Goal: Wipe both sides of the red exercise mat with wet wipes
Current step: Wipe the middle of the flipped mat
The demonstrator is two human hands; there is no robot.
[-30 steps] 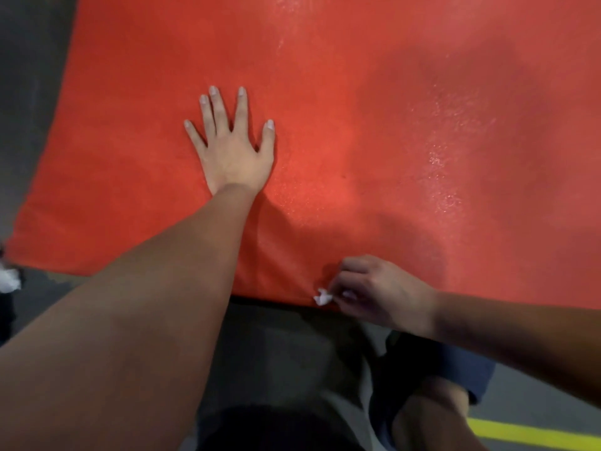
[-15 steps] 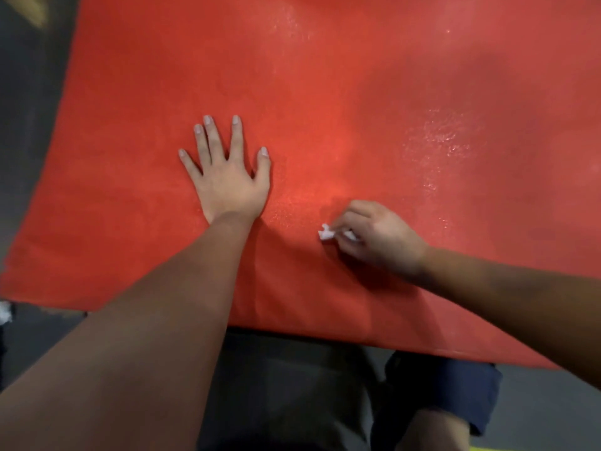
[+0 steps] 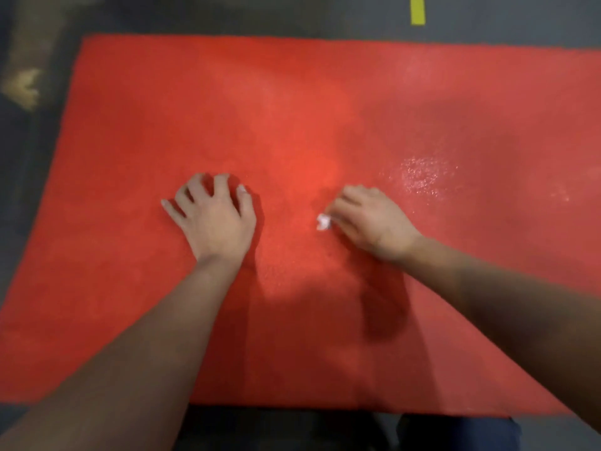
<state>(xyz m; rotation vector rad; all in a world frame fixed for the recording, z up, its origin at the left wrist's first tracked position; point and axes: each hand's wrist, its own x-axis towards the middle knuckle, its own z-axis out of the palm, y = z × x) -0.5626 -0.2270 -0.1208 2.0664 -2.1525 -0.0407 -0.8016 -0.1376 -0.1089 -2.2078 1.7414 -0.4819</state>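
The red exercise mat (image 3: 292, 118) lies flat on a dark floor and fills most of the head view. My left hand (image 3: 213, 216) rests palm down on the mat left of centre, its fingers bent and lifting a little. My right hand (image 3: 370, 219) is on the mat to the right of it and grips a small crumpled white wet wipe (image 3: 323, 222), which sticks out at the thumb side and touches the mat. A wet, glistening patch (image 3: 422, 177) shows on the mat just beyond my right hand.
Dark grey floor (image 3: 227, 14) surrounds the mat. A yellow tape strip (image 3: 418, 9) is on the floor beyond the far edge. A pale scuffed patch (image 3: 22, 87) marks the floor at far left. My blue-clothed knee (image 3: 455, 432) is at the mat's near edge.
My right hand has moved with the wipe from the mat's near edge toward its middle. My left hand's fingers went from spread flat to bent. The view has tilted up, showing the far edge.
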